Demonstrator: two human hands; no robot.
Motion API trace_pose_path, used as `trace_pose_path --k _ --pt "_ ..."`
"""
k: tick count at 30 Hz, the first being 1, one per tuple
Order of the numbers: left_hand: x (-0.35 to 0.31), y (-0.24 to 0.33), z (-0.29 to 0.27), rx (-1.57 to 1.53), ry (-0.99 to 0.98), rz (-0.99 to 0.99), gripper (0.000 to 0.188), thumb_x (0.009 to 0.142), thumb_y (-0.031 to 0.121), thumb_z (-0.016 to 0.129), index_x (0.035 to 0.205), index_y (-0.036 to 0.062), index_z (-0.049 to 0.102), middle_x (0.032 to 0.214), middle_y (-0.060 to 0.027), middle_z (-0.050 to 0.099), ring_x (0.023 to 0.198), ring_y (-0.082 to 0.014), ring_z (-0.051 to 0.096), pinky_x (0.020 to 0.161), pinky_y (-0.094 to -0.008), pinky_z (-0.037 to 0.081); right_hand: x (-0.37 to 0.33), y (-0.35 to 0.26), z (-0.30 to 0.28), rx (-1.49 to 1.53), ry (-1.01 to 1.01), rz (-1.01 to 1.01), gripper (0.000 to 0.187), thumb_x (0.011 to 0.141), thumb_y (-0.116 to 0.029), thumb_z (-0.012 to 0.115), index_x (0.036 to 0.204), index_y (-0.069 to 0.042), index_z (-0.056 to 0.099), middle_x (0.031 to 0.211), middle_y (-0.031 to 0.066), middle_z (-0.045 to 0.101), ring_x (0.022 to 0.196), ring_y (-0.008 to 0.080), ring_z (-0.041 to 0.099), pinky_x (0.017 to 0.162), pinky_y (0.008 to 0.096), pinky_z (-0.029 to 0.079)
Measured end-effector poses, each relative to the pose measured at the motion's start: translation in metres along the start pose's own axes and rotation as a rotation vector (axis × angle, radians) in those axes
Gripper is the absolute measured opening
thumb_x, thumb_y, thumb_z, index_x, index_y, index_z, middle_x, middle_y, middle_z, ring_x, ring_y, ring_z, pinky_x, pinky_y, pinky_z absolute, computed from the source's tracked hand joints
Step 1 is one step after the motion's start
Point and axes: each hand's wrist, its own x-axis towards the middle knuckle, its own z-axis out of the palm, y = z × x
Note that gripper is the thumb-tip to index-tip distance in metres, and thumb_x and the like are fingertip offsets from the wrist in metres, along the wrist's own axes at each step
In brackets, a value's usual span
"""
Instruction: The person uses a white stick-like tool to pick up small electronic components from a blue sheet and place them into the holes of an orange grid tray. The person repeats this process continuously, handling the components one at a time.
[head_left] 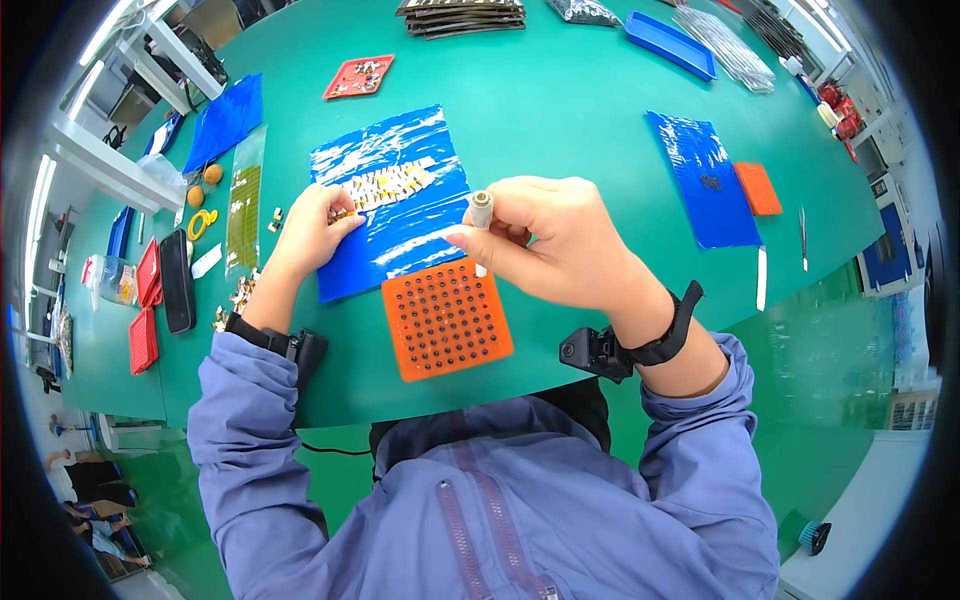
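Note:
My right hand (555, 240) grips a pale pen-shaped tool (482, 212) with a brassy upper end. Its lower end points down by the top right corner of an orange square tray (447, 364), which carries rows of small black round pieces. My left hand (308, 238) is at the left side of a shiny blue sheet (420, 135), thumb and fingertips drawn together. At those fingertips lie small white and gold parts (390, 186), grouped in rows on the sheet. Whatever the left fingers pinch is too small to make out.
Left of the sheet are loose small parts (243, 290), a yellow-green strip (243, 215), yellow scissors (202, 224) and a black case (178, 282). A red tray (358, 77) stands farther back. To the right lie another blue sheet (715, 210), an orange block (758, 189) and tweezers (803, 240).

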Motion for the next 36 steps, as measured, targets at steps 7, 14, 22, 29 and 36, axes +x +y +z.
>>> trace_pose_path --k 7,14,22,29,36 --pt "-0.002 0.009 -0.005 0.049 -0.003 -0.031 0.018 0.068 0.011 0.069 0.071 0.0027 0.054 0.074 -0.01 0.05 0.069 -0.0215 0.051 0.062 -0.0323 0.042 -0.003 0.007 0.007 0.074 0.025 0.0 0.024 0.074 -0.017 0.065 0.061 -0.003 0.049 0.052 0.008 0.048 0.044 0.0195 0.048 0.042 0.0296 0.038" --pt "-0.01 0.026 -0.027 -0.236 -0.05 -0.095 0.012 0.075 0.008 0.064 0.075 0.0029 0.054 0.066 -0.0015 0.053 0.06 -0.0064 0.048 0.055 -0.0207 0.04 -0.002 0.009 0.006 0.093 0.0 0.006 0.026 0.072 -0.017 0.067 0.059 -0.003 0.049 0.05 0.0078 0.047 0.043 0.0188 0.045 0.041 0.0284 0.036" --pt "-0.052 0.076 -0.056 -0.884 -0.044 -0.072 0.008 0.079 0.002 0.058 0.084 -0.0002 0.053 0.074 -0.0032 0.057 0.068 -0.0063 0.053 0.062 -0.0183 0.041 0.001 0.009 -0.008 0.588 0.116 0.251 0.008 0.075 -0.005 0.064 0.076 0.0 0.058 0.061 0.0014 0.054 0.054 0.0028 0.049 0.046 0.0186 0.04" --pt "-0.07 0.087 -0.029 -1.582 -0.13 0.034 0.012 0.081 0.004 0.055 0.085 0.0033 0.044 0.072 -0.0093 0.056 0.065 -0.0158 0.053 0.061 -0.0256 0.043 0.003 0.019 -0.007 0.986 0.02 0.395 0.01 0.076 0.0 0.063 0.084 0.003 0.058 0.072 0.005 0.059 0.063 0.0087 0.057 0.056 0.0194 0.045" --pt "-0.066 0.082 -0.003 -1.904 -0.238 0.064 0.011 0.082 0.006 0.055 0.085 0.0052 0.045 0.075 -0.0085 0.051 0.069 -0.0176 0.052 0.065 -0.0294 0.044 -0.007 0.025 0.003 1.02 -0.078 0.525 0.011 0.076 0.0 0.062 0.087 0.003 0.058 0.078 0.0086 0.061 0.07 0.0117 0.06 0.063 0.0207 0.047"
